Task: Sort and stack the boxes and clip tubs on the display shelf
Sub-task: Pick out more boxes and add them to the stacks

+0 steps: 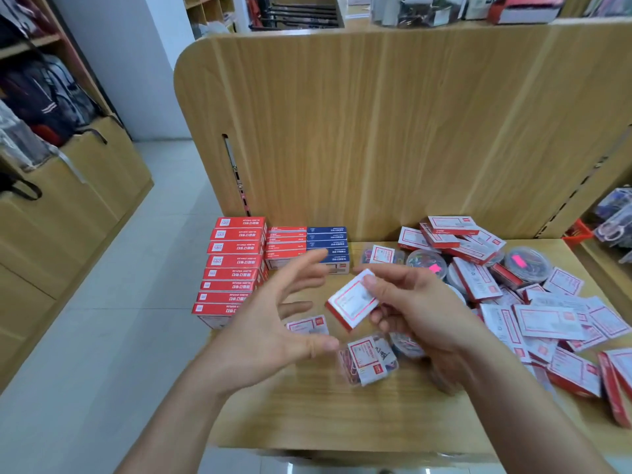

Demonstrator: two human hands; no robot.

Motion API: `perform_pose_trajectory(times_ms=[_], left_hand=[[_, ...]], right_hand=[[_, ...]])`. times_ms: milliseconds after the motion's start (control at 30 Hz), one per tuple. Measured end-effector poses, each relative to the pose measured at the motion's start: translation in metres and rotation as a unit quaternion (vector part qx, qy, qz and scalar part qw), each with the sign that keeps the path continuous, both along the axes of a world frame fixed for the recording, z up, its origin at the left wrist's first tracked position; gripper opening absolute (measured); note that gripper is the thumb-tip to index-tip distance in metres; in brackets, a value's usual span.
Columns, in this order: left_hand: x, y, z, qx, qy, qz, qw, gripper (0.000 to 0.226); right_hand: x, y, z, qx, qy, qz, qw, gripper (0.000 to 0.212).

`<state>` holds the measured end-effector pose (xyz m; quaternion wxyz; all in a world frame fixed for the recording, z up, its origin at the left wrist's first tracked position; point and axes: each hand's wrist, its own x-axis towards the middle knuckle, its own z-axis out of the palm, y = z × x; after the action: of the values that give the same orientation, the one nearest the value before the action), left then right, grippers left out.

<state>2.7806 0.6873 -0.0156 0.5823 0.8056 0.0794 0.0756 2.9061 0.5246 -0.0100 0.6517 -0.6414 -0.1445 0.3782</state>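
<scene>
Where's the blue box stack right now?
The blue box stack is back left on the shelf, against the back panel, just right of the small red stack.

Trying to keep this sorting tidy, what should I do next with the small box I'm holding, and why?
Probably pass the white and red box from your right hand to the open left hand, then start a row on bare shelf beside the neat red stack; similar boxes lie jumbled on the right.

Small white-and-red box (352, 302) tilted above the shelf (342, 415), loose boxes (547, 319) rightward.
</scene>
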Motion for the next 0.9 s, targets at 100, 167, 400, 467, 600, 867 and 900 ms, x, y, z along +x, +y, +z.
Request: perform_pose_trajectory(times_ms=[100, 167, 400, 467, 600, 867, 900], left_hand=[[-0.011, 0.005, -0.004, 0.166, 0.033, 0.08, 0.982, 0.065], [-0.014, -0.002, -0.013, 0.282, 0.078, 0.062, 0.954, 0.054], [0.0, -0.008, -0.046, 0.395, 0.182, 0.018, 0.9, 0.074], [0.002, -0.007, -0.05, 0.409, 0.196, 0.014, 0.891, 0.072], [0.003, -0.004, -0.053, 0.444, 0.186, 0.042, 0.875, 0.049], [-0.01, -0.002, -0.056, 0.449, 0.17, 0.033, 0.877, 0.068], [-0.014, -0.002, -0.052, 0.443, 0.158, 0.034, 0.882, 0.071]], right_hand=[[0.013, 0.0, 0.002, -0.056, -0.094, -0.065, 0.992, 0.013], [0.02, 0.004, -0.005, -0.111, -0.176, -0.072, 0.975, 0.007], [0.022, 0.039, -0.031, -0.246, -0.33, 0.013, 0.911, 0.014], [0.02, 0.046, -0.034, -0.259, -0.33, 0.032, 0.907, 0.015], [0.018, 0.068, -0.038, -0.255, -0.343, 0.052, 0.902, 0.019], [0.021, 0.112, -0.042, -0.248, -0.499, 0.055, 0.828, 0.026], [0.02, 0.114, -0.045, -0.252, -0.52, 0.056, 0.814, 0.025]])
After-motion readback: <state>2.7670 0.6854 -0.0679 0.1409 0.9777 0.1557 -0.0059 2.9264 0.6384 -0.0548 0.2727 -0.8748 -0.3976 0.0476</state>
